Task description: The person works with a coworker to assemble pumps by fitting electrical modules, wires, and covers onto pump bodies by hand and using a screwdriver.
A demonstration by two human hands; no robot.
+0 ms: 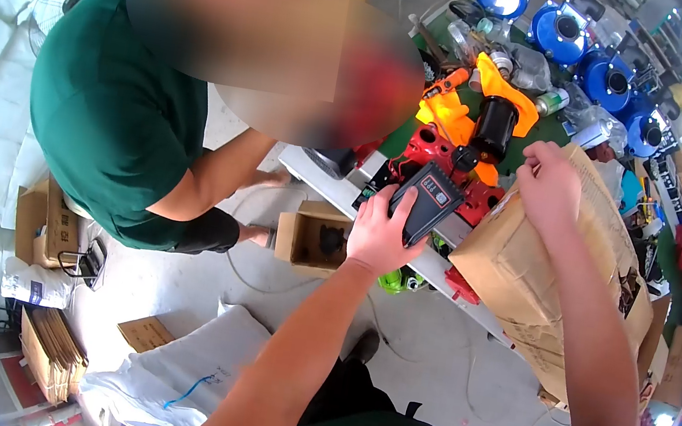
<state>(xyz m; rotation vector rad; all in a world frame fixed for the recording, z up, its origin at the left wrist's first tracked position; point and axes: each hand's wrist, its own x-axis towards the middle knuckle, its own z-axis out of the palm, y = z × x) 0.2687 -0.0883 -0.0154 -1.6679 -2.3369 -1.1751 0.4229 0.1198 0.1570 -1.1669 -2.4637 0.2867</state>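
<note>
My left hand (pixel 382 234) is closed around the near side of a black box-shaped device (pixel 427 212) with a grey-and-red marked label. Just beyond it on the worktable is red machine housing (pixel 430 145), with a black cylinder (pixel 494 128) and orange parts (pixel 446 115) behind. My right hand (pixel 548 189) lies on top of a large brown cardboard box (pixel 519 268), its fingers curled at the box's upper edge. The grip of those fingertips is partly hidden.
A co-worker in a green shirt (pixel 107 113) sits at the left of the table. An open carton (pixel 310 239) stands on the floor below. Blue round machines (pixel 560 32) line the table's far side. A white sack (pixel 183 366) lies on the floor at left.
</note>
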